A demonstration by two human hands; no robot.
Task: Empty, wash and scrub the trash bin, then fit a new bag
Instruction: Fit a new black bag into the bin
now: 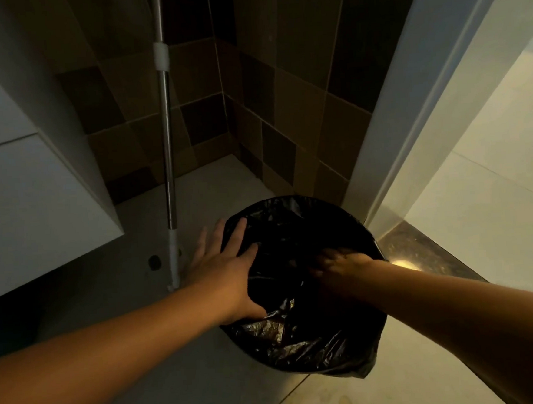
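Standing on the grey floor (115, 313) just inside a doorway, the trash bin (304, 353) was wrapped in a black bag (292, 228) whose crinkled plastic spread over its mouth and hung down its outer wall; the bin's own surface could not be seen, nor anything inside it. The left hand (222, 265) lay flat on the bag at the bin's left rim, its fingers straight and spread, pressing the plastic without pinching it. The right hand (342, 264) reached down into the middle of the bag's opening; it was blurred, and whether its fingers held the plastic could not be told.

Just left of the bin a metal mop pole (167, 145) stood upright, its foot touching the floor near the left hand's fingertips. A white cabinet (31, 193) overhung the floor further left. Brown tiled walls (287, 112) met in the corner behind, and a white door frame (411, 128) rose just beside the bin's right, above a shiny metal threshold (420, 254).
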